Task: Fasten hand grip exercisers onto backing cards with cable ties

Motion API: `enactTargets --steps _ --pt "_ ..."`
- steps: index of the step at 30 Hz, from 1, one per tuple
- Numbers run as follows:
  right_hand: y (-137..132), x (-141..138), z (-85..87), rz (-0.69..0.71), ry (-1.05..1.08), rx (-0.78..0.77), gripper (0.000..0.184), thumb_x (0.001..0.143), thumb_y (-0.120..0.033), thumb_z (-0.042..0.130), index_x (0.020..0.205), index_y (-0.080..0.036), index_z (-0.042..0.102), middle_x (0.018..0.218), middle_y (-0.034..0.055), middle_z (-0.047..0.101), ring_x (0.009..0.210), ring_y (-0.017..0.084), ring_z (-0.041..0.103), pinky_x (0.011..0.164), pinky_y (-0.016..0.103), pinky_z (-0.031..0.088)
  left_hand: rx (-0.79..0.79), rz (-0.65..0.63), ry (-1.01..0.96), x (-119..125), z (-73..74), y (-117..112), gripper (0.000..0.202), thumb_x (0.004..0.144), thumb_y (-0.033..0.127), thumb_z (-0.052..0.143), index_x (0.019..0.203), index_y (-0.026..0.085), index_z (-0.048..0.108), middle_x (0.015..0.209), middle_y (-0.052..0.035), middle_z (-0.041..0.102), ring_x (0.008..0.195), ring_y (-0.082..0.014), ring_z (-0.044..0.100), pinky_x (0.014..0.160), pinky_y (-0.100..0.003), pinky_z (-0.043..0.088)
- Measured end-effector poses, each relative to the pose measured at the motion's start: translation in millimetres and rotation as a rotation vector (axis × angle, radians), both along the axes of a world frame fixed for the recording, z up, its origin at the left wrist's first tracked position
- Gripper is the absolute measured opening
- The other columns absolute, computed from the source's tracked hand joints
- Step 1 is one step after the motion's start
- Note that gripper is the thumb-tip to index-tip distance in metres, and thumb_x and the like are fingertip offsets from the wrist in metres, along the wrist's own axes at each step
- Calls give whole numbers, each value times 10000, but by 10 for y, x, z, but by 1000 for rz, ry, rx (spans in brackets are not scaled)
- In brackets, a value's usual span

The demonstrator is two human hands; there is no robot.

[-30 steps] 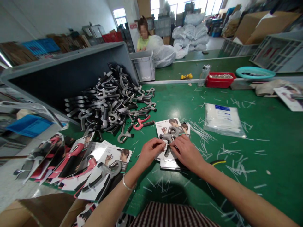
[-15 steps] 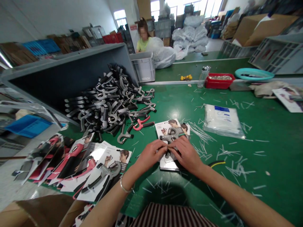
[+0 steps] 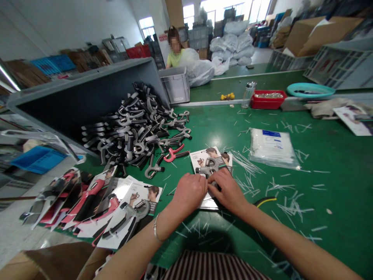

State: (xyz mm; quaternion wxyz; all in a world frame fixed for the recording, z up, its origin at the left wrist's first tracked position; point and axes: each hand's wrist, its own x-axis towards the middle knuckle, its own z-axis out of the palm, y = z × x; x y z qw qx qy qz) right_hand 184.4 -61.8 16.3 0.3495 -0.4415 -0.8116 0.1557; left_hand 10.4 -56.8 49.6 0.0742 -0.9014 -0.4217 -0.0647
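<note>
The person's left hand (image 3: 189, 192) and right hand (image 3: 225, 190) are clasping a grey hand grip exerciser (image 3: 205, 166) from both sides, fingers curled around it, its lower part hidden beneath them. The exerciser is lying on a printed card (image 3: 210, 156) on a green workbench (image 3: 335, 179), with white plastic strands (image 3: 291, 208) littering the surface. To the left, carded exercisers (image 3: 128, 221) are overlapping, and beyond them loose black-and-grey exercisers (image 3: 136, 136) are heaping against a tilted grey bin (image 3: 87, 97). Farther off, a co-worker (image 3: 175, 52) is showing behind a grey crate (image 3: 174, 86).
</note>
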Motion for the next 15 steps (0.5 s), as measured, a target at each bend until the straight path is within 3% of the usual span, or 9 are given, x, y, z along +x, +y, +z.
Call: enactTargets --steps 3,8,10,12,13,15 --pt "-2 39 -2 -36 -38 -15 53 903 -217 627 856 -200 611 911 54 635 941 254 510 865 406 401 15 77 -55 -35 -17 16 245 957 175 448 766 158 600 715 -69 634 704 -225 613 647 -348 399" --pt "-12 60 -33 -46 25 -92 23 905 -245 635 905 -222 637 924 37 653 946 248 513 857 403 369 -217 111 -366 -55 -22 -84 186 978 232 446 852 183 574 832 -44 637 800 -187 609 742 -308 463" --pt "-3 56 -48 -50 109 -121 47 919 -253 622 885 -226 641 914 29 660 950 241 519 858 397 365 -220 124 -539 -64 -133 -148 166 938 321 557 1028 181 556 1012 -77 640 980 -215 602 884 -351 477" --pt "18 41 -69 -22 175 -144 70 924 -252 618 861 -228 637 918 21 668 963 235 525 879 401 362 -162 174 -649 -90 -301 -192 394 861 362 675 1159 171 503 1171 -128 599 1133 -258 553 990 -423 450" --pt "31 27 -83 5 201 -154 68 924 -253 618 863 -231 637 928 18 672 974 233 527 893 405 361 -136 197 -674 -107 -388 -201 410 849 347 691 1163 167 498 1209 -146 583 1169 -270 536 1013 -447 439" --pt "59 -7 -114 59 255 -171 67 930 -251 606 872 -238 637 943 16 676 994 231 529 910 409 371 -107 231 -681 -138 -530 -192 246 888 288 639 1078 171 536 1210 -153 591 1179 -271 536 1024 -465 432"
